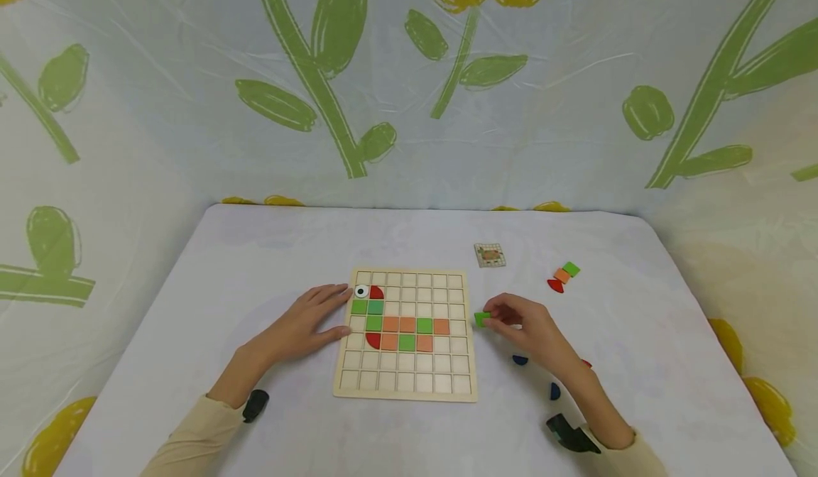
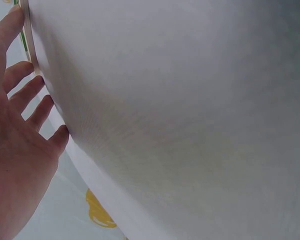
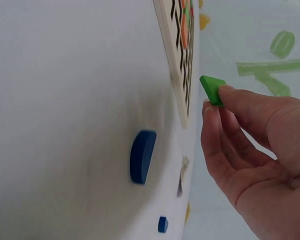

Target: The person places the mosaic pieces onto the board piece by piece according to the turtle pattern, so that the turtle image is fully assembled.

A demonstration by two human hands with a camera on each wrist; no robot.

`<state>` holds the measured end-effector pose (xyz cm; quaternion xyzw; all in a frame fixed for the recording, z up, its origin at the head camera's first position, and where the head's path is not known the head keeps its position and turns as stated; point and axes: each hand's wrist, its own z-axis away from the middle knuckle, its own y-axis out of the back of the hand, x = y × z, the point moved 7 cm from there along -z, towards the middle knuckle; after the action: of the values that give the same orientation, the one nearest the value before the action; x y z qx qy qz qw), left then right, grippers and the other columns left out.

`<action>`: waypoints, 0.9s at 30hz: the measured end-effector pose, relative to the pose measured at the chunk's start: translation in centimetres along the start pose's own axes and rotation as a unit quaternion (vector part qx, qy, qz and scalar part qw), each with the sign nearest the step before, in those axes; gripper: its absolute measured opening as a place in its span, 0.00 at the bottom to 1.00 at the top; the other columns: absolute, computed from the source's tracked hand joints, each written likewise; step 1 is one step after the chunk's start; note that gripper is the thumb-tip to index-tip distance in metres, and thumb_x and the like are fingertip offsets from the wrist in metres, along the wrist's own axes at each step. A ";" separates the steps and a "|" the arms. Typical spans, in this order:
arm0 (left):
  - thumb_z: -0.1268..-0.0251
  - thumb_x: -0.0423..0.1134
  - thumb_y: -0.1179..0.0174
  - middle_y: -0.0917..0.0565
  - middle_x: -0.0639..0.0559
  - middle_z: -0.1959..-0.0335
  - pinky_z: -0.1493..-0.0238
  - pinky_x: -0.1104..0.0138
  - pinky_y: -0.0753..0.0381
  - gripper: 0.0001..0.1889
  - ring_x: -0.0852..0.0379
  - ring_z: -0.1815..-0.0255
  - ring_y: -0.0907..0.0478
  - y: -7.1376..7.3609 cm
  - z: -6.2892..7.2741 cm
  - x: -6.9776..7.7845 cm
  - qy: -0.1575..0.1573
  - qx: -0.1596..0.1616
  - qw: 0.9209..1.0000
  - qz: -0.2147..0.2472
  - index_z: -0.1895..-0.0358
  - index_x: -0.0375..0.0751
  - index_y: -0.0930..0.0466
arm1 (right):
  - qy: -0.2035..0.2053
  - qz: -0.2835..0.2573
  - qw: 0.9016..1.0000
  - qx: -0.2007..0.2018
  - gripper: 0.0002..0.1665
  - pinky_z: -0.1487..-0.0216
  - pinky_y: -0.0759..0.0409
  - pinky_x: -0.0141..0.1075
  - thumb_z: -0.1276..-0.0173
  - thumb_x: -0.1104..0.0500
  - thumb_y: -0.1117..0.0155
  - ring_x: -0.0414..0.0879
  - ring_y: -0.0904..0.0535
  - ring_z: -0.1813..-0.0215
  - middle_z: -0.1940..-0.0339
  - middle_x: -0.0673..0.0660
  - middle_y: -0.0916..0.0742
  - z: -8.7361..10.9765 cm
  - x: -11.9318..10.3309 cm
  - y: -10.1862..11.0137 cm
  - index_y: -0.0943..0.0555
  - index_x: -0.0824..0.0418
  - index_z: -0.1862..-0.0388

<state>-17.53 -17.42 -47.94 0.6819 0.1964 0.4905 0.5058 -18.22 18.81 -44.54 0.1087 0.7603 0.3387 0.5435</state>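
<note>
A wooden grid board [image 1: 409,385] lies on the table, with green, orange and red tiles in several cells and a round eye tile [image 1: 361,292] at its upper left. My left hand [image 1: 302,326] rests at the board's left edge, fingers fairly straight and touching the rim, as the left wrist view also shows. Just right of the board, my right hand [image 1: 527,328] pinches a green square tile [image 3: 211,90] between thumb and fingers. The tile is held above the table, apart from the board.
A small picture card [image 1: 490,255] lies behind the board's right corner. Farther right are a green tile [image 1: 571,270], an orange tile [image 1: 562,276] and a red tile [image 1: 555,286]. Blue half-round pieces [image 1: 520,360] lie near the right forearm, which partly hides a red piece [image 1: 586,364].
</note>
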 end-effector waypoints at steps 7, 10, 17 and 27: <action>0.29 0.52 0.34 0.33 0.42 0.23 0.26 0.42 0.37 0.38 0.38 0.23 0.39 0.2 0.0 0.1 -0.002 0.002 1.000 0.001 0.22 0.39 0.34 | -0.004 -0.029 0.999 -0.024 0.11 0.56 0.13 0.33 0.35 0.66 0.25 0.40 0.17 0.62 0.64 0.47 0.14 -0.5 -0.9 -1.7 0.16 0.60 0.55; 0.29 0.51 0.33 0.33 0.42 0.23 0.26 0.42 0.37 0.38 0.37 0.23 0.39 0.2 0.1 0.1 -0.005 0.004 1.000 0.003 0.22 0.40 0.34 | -0.002 -0.033 0.999 -0.038 0.10 0.56 0.14 0.32 0.34 0.66 0.26 0.41 0.18 0.62 0.64 0.47 0.14 -0.8 -1.1 -2.7 0.16 0.60 0.55; 0.30 0.52 0.34 0.34 0.43 0.22 0.26 0.42 0.37 0.38 0.38 0.23 0.39 0.0 0.1 -0.1 -0.006 0.002 1.000 0.003 0.22 0.41 0.34 | 0.011 -0.044 0.997 -0.066 0.09 0.56 0.14 0.33 0.32 0.64 0.27 0.41 0.17 0.61 0.63 0.48 0.13 -0.9 -1.8 -4.6 0.16 0.61 0.55; 0.29 0.52 0.34 0.34 0.42 0.22 0.25 0.42 0.37 0.38 0.38 0.23 0.40 0.1 0.0 -0.1 -0.003 -0.002 1.000 0.006 0.22 0.40 0.35 | -0.014 -0.061 0.994 -0.094 0.11 0.55 0.15 0.32 0.33 0.64 0.26 0.42 0.18 0.62 0.64 0.49 0.14 -1.0 -2.5 -5.7 0.15 0.61 0.52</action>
<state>-17.57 -17.51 -47.86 0.6834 0.1897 0.4915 0.5053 -17.01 12.83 -46.11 0.0158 0.7227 0.3732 0.5816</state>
